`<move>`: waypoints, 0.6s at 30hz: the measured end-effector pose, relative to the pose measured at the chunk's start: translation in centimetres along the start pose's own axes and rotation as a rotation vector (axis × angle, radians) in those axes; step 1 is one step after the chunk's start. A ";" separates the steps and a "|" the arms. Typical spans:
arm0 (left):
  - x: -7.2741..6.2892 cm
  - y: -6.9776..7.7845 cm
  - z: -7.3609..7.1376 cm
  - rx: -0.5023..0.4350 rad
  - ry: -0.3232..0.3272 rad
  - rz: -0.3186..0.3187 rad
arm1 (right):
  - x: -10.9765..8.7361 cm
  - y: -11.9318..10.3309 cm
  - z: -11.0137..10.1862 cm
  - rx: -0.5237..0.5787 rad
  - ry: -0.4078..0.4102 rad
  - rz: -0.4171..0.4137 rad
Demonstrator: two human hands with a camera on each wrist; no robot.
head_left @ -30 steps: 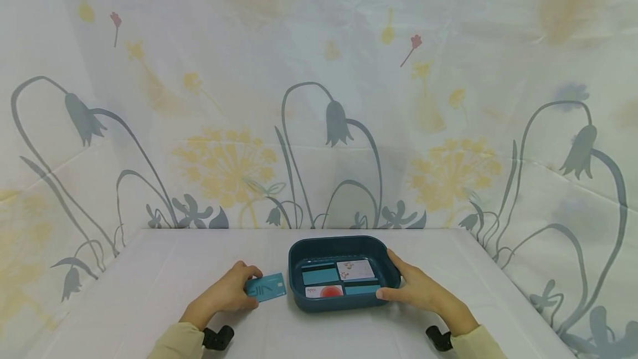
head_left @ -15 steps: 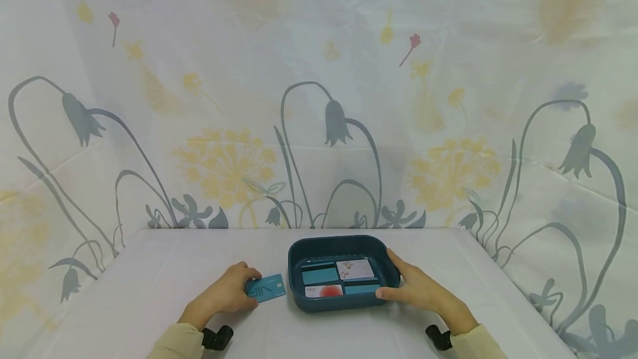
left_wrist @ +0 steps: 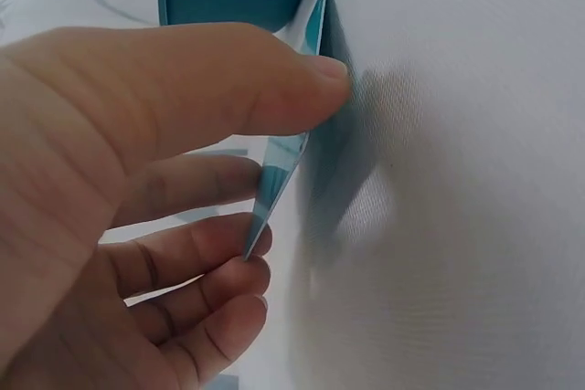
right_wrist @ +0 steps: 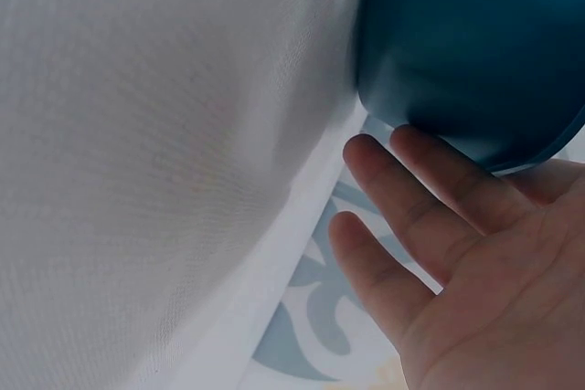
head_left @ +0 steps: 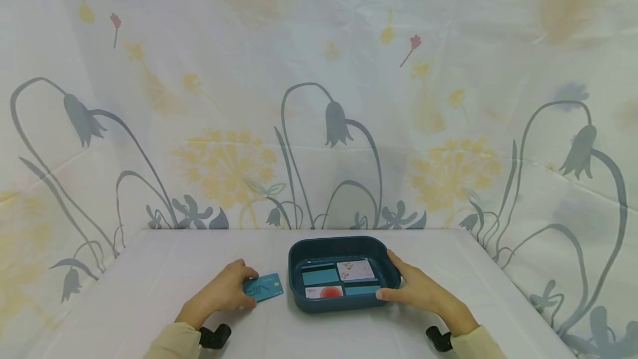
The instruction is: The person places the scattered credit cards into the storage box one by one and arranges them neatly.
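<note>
My left hand [head_left: 226, 290] pinches a teal plastic card [head_left: 265, 287] with large letters, which seem to read VIP, and a small chip mark. In the left wrist view the thumb lies on one face of the card [left_wrist: 285, 160], fingers behind it; the card is tilted, casting a shadow on the cloth. To its right stands a dark teal box [head_left: 339, 304] with rounded corners, apart from the card. My right hand [head_left: 421, 290] rests against its right end, thumb at the near rim. In the right wrist view, the fingers are nearly straight beside the box wall [right_wrist: 475, 52].
Inside the box lie several cards: a teal one [head_left: 320, 276] with a dark stripe, a white patterned one [head_left: 356, 270], a white one with a red circle [head_left: 329, 292], and another teal one [head_left: 362, 290]. A flower-printed curtain [head_left: 319, 181] hangs behind the white table [head_left: 339, 339].
My left hand and the card have shifted slightly left, away from the box. The right hand and the box stay where they were.
</note>
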State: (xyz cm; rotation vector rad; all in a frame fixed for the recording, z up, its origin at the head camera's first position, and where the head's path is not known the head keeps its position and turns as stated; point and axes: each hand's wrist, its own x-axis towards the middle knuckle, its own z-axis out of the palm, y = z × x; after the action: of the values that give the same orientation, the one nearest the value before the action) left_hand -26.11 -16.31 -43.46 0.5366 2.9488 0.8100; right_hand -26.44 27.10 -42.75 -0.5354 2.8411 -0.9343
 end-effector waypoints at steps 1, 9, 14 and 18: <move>0.0 0.0 0.0 -0.002 -0.004 -0.002 | 0.0 0.0 0.0 0.001 0.001 -0.001; -0.3 0.0 0.1 -0.003 -0.035 0.016 | 0.0 0.1 0.0 -0.005 0.003 -0.007; -0.3 -0.1 0.0 0.005 -0.050 0.046 | 0.0 0.1 0.0 -0.006 0.005 -0.005; -0.3 -0.2 0.0 0.003 -0.070 0.064 | 0.0 0.1 0.0 -0.003 0.006 -0.009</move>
State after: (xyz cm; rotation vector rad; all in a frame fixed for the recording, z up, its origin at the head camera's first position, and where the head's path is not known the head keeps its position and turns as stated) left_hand -25.92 -16.55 -43.54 0.6492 2.8827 0.7761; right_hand -26.48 27.18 -42.82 -0.5474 2.8476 -0.9352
